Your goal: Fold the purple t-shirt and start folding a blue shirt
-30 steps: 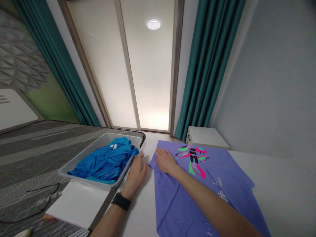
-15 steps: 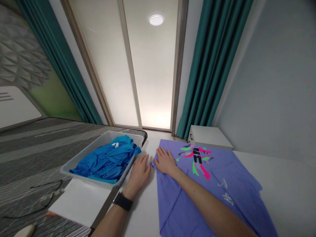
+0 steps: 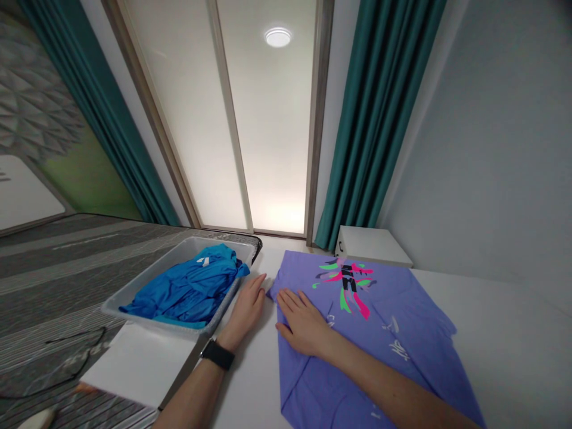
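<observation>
My right hand [image 3: 304, 325] lies flat, fingers slightly spread, on the thin lavender T-shirt [image 3: 370, 351]. My left hand [image 3: 245, 313], fingers loosely together, rests on the white tabletop [image 3: 250, 381], just beside the shirt's sleeve and the grey plastic tray [image 3: 154, 274] of crumpled blue fabric [image 3: 187, 292].

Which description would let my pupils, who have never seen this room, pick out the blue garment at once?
On the white table, look left to the grey tray at its edge. Crumpled inside lies a bright blue garment with a small white mark, unlike the lilac printed T-shirt spread flat beside it.
</observation>
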A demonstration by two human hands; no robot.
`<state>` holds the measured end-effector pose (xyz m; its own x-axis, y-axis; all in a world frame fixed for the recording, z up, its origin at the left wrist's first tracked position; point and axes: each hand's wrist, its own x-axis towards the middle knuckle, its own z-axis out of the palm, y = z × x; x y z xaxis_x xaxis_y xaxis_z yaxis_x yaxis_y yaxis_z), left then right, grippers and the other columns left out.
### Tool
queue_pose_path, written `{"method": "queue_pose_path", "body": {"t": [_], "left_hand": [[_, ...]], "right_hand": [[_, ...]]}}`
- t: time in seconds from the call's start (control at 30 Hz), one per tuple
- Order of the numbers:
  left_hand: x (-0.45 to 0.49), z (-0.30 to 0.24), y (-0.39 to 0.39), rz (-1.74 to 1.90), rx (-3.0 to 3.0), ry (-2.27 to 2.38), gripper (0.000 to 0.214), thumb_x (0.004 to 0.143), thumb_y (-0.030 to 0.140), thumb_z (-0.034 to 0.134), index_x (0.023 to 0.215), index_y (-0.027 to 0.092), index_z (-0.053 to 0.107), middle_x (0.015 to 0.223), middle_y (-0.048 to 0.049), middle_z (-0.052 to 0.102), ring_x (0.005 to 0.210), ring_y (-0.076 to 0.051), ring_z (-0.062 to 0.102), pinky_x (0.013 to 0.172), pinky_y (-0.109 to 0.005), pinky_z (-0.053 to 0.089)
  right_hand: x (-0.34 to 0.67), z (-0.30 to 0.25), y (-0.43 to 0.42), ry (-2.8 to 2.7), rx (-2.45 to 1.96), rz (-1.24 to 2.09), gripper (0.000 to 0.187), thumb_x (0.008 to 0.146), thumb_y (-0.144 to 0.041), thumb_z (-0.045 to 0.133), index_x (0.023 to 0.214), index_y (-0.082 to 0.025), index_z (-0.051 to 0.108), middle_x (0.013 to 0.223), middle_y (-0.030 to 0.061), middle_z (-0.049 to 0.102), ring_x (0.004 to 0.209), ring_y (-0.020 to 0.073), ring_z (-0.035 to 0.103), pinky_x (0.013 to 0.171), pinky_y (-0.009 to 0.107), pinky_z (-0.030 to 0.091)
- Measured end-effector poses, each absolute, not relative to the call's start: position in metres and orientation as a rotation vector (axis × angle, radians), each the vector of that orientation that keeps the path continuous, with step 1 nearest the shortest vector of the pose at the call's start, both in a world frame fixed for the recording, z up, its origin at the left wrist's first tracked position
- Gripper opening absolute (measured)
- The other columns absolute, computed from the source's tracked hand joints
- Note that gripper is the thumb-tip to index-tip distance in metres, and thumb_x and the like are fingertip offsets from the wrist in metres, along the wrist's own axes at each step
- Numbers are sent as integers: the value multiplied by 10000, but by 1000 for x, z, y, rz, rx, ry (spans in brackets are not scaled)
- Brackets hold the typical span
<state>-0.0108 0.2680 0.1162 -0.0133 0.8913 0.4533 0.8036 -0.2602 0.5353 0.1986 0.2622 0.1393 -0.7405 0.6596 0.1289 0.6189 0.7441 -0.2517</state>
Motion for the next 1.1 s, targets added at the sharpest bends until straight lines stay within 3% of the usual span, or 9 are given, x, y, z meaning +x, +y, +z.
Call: {"method": "queue_pose_path", "body": {"t": [0.17, 0.4, 0.63, 0.87, 1.1], "left_hand": [[-11, 123, 285, 1145, 2076, 1850, 428, 909, 215, 379, 1272, 134, 591, 1334, -134, 603, 1276, -236, 528, 1121, -451, 388], [2, 143, 341, 778, 2251, 1730, 456, 915, 214, 362, 1285, 91, 598, 1382, -145, 577, 1300, -231, 514, 1151, -398, 350], [3, 142, 389, 422, 2322, 1552, 432, 919, 267, 440, 1318, 198, 592, 1436, -64, 542, 1360, -196, 458, 1168, -338, 302], [-11, 131, 401, 253, 2281, 1516, 486, 995, 427, 341, 1433, 252, 459, 1551, -64, 369, 1460, -229, 282, 1176, -486, 201], [-11, 131, 412, 298, 2296, 1528, 466, 985, 332, 322, 1401, 239, 512, 1504, -51, 456, 1438, -204, 332, 1181, -393, 235]], "right_hand": [[201, 135, 253, -2715, -983, 332, 667, 990, -484, 324, 1523, -85, 287, 1601, 134, 219, 1484, 236, 167, 1215, 449, 105], [201, 135, 255, -2714, -973, 340, 654, 992, -497, 317, 1523, -116, 300, 1598, 132, 232, 1484, 250, 167, 1212, 473, 86], [201, 135, 255, -2715, -978, 334, 656, 990, -506, 325, 1524, -124, 300, 1601, 126, 226, 1485, 247, 163, 1214, 466, 94], [202, 134, 255, -2709, -976, 373, 677, 986, -525, 325, 1534, -132, 272, 1607, 124, 210, 1486, 255, 153, 1214, 480, 77], [202, 138, 253, -2693, -979, 407, 675, 984, -525, 329, 1529, -130, 284, 1607, 128, 210, 1485, 256, 158, 1213, 483, 85]]}}
